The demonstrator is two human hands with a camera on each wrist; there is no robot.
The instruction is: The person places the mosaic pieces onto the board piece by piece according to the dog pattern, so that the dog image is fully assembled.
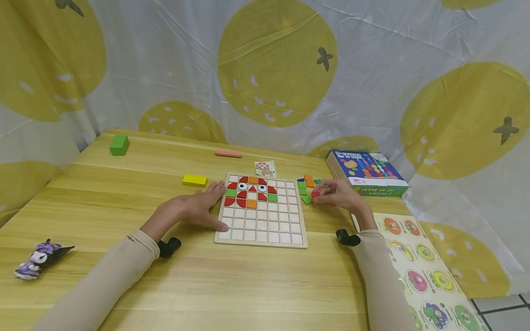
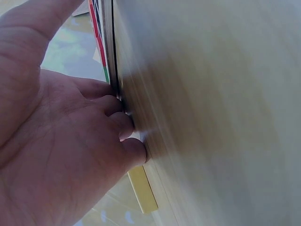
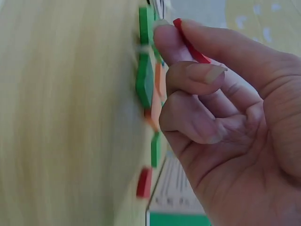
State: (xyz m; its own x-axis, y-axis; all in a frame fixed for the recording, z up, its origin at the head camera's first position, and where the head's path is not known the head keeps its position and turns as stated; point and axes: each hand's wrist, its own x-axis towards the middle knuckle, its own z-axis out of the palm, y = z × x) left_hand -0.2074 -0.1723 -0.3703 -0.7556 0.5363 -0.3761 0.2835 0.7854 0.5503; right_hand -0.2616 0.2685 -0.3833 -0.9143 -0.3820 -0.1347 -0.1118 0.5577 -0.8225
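A wooden grid board (image 1: pixel 261 245) lies on the table, with red, green and orange tiles and two eye tiles forming a pattern in its upper left. My left hand (image 1: pixel 198 205) rests at the board's left side, thumb over the lower left corner and fingers extended along the edge. To the right of the board, my right hand (image 3: pixel 235 113) pinches a thin red tile (image 3: pixel 192 43) between thumb and index finger, its other fingers curled in. Green tiles (image 3: pixel 145 81), orange ones and a red tile (image 3: pixel 144 182) lie loose under and beside that hand.
Behind the board is a small pattern card (image 1: pixel 265 168). A yellow block (image 1: pixel 194 180), a pink stick (image 1: pixel 228 153) and a green block (image 1: pixel 119 145) sit further left. Right stand a bead box (image 1: pixel 368 172) and a fruit puzzle (image 1: pixel 426 271); a purple figurine (image 1: pixel 39 259) lies front left.
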